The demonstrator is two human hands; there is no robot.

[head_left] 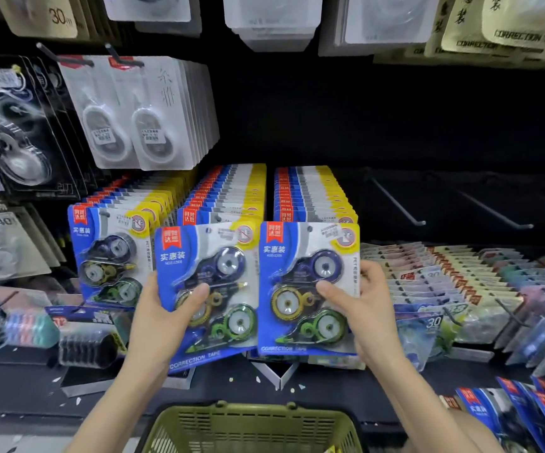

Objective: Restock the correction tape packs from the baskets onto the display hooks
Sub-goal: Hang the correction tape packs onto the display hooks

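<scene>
A stationery shop: rows of carded correction tape packs [313, 197] hang on display hooks [395, 201] (some bare), a green shopping basket [251, 429] below.

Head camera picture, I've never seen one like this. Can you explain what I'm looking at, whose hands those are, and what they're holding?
There is no machine here. The camera is worn on a person's head and looks forward and down, so both hands belong to that person. The left hand grips one blue correction tape pack, which is tilted. The right hand grips a second pack, held upright. Behind them, rows of the same packs hang on the display, and there are bare hooks to the right. A green basket sits at the bottom edge of the picture.
</scene>
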